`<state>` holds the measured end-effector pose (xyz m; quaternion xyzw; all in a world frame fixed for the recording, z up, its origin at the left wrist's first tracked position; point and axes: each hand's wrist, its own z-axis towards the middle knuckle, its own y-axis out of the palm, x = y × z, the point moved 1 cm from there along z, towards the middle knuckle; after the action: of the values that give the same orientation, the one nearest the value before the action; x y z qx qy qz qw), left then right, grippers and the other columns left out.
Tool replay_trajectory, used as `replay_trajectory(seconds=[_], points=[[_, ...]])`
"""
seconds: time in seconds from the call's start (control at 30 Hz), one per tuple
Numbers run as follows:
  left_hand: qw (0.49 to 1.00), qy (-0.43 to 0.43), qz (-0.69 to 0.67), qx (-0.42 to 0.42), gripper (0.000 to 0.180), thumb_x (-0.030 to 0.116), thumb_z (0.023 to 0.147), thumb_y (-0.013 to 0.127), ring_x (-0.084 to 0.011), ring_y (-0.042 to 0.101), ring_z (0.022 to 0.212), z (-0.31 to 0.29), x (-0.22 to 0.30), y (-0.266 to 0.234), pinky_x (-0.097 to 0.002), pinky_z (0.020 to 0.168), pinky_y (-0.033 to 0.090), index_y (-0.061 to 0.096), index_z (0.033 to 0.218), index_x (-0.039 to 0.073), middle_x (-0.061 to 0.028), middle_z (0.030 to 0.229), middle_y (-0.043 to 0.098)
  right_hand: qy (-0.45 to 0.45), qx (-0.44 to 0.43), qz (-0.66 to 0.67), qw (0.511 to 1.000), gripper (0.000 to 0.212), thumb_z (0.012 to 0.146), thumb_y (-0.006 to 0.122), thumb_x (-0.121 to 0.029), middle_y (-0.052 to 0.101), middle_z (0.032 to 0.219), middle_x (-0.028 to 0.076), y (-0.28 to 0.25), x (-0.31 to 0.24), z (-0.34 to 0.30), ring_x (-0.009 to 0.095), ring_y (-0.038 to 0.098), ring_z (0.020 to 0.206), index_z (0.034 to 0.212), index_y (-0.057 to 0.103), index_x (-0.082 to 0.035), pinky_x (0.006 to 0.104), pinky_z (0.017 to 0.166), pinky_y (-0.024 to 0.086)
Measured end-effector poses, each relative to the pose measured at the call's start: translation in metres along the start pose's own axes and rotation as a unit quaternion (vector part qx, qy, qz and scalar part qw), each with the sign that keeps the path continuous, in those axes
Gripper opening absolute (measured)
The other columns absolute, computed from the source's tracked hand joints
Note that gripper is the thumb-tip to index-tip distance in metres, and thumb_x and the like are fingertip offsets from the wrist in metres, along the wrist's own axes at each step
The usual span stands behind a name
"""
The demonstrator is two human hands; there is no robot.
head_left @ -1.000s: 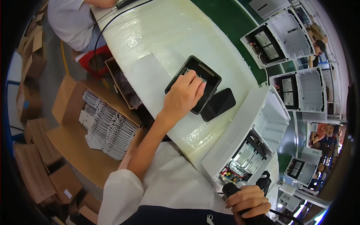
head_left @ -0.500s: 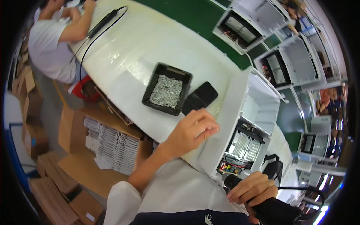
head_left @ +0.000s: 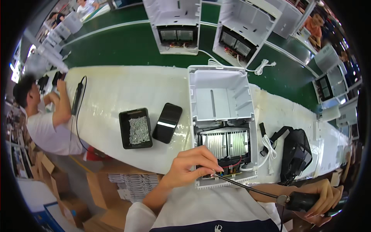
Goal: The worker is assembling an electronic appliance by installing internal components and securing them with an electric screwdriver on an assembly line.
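Observation:
My right hand (head_left: 322, 197) is wrapped around the black body of an electric screwdriver (head_left: 295, 201). Its long thin bit points left across my body. At the bit's end, the thumb and fingers of my left hand (head_left: 191, 166) are pinched together on what looks like a small screw (head_left: 213, 172), mostly hidden by the fingertips. Both hands are above the near edge of a white appliance housing (head_left: 222, 94) lying open on the table. Inside its near part are a black frame with silver finned plates (head_left: 226, 144), and wires and a circuit board.
A black tray (head_left: 123, 133) of many small screws and a black phone (head_left: 167, 123) lie left of the housing. To its right are a white cable (head_left: 271, 152) and a black mesh part (head_left: 297, 154). Cartons stand below left. A co-worker (head_left: 50, 127) sits at the far left.
The view has swung to the right. My left hand has come to the screwdriver's tip, and my right hand has turned the screwdriver so its bit points at the left fingers.

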<state>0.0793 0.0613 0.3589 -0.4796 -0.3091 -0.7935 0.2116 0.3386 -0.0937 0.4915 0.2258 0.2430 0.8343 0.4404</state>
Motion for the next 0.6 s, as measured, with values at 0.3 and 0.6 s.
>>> replay_trajectory(seconds=[0.3, 0.6], points=[[0.997, 0.001, -0.073, -0.015, 0.013, 0.004, 0.084, 0.074, -0.0210, 0.060, 0.073, 0.018, -0.016, 0.012, -0.0323, 0.064, 0.048, 0.072, 0.088, -0.008, -0.0150, 0.087, 0.066, 0.014, -0.081, -0.026, 0.996, 0.035, 0.080, 0.080, -0.024, 0.056, 0.066, 0.005, -0.005, 0.016, 0.010, 0.016, 0.059, 0.050, 0.089, 0.053, -0.004, 0.0271, 0.045, 0.055], [0.999, -0.005, 0.016, -0.042, 0.017, 0.008, 0.081, 0.077, -0.0209, 0.060, 0.071, 0.024, -0.017, 0.011, -0.0336, 0.066, 0.047, 0.074, 0.089, -0.007, -0.0142, 0.089, 0.067, 0.007, -0.099, 0.148, 0.984, 0.023, 0.074, 0.071, -0.013, 0.059, 0.070, 0.009, -0.021, 0.017, 0.021, 0.011, 0.060, 0.046, 0.082, 0.054, 0.001, 0.0200, 0.034, 0.052]])
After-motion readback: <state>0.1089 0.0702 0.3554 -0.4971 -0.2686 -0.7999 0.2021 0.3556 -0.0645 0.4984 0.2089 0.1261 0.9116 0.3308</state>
